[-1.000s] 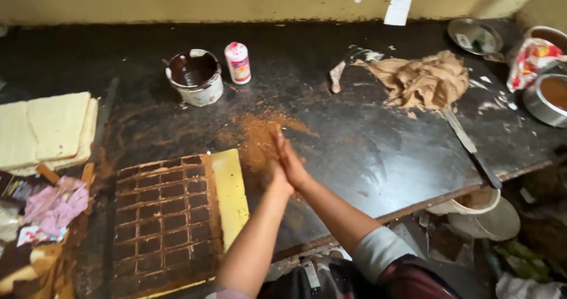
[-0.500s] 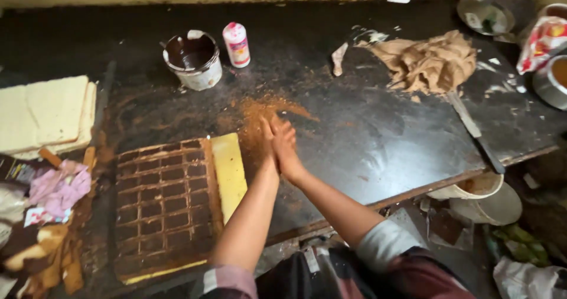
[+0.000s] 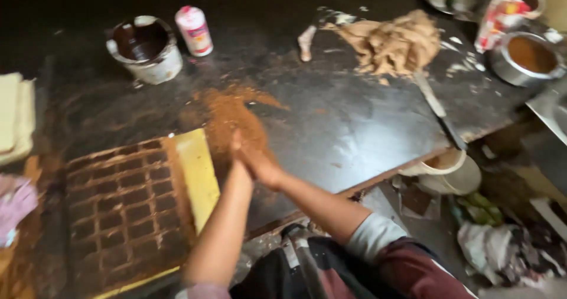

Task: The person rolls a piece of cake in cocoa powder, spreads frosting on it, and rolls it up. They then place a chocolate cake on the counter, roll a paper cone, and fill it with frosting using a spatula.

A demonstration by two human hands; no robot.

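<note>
Both hands, left (image 3: pixel 239 157) and right (image 3: pixel 263 166), are pressing flat palm to palm, holding nothing, right over the brown powder (image 3: pixel 233 116) lying on the dark surface (image 3: pixel 354 122). Grid mould (image 3: pixel 121 207) beside them is sitting filled already. Small white bottle (image 3: pixel 194 31) with pink label is standing by the tin (image 3: pixel 143 48).
</note>
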